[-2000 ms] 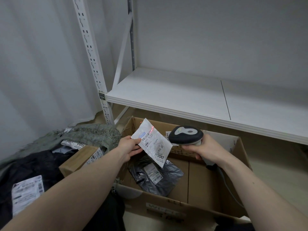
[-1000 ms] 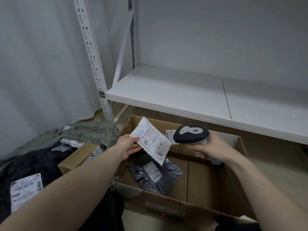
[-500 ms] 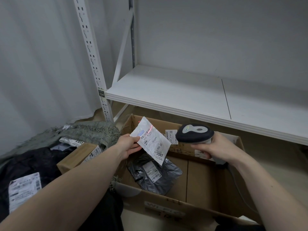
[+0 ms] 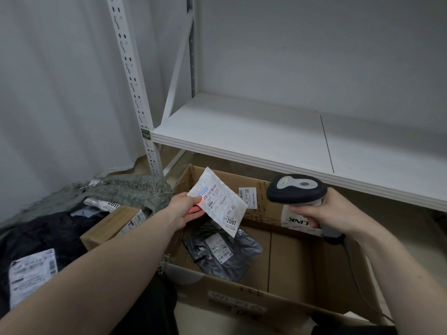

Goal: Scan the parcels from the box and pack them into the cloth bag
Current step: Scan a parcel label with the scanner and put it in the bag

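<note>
The left hand [image 4: 185, 210] pinched the white parcel [image 4: 219, 204]; the right hand [image 4: 324, 212] gripped the scanner [image 4: 296, 188], whose beam probably needed steering onto the barcode.

A single wide-angle view comes from the person's head, looking forward and steeply down. Both forearms enter from the near bottom corners and reach to the middle of the frame, so the camera sits close above them. The open cardboard box [image 4: 292, 257] lies near and centre-right, the cloth bag [image 4: 125, 189] at the left, and the white shelf [image 4: 266, 131] stands beyond, farther off. Straight edges bend toward the frame's sides
</note>
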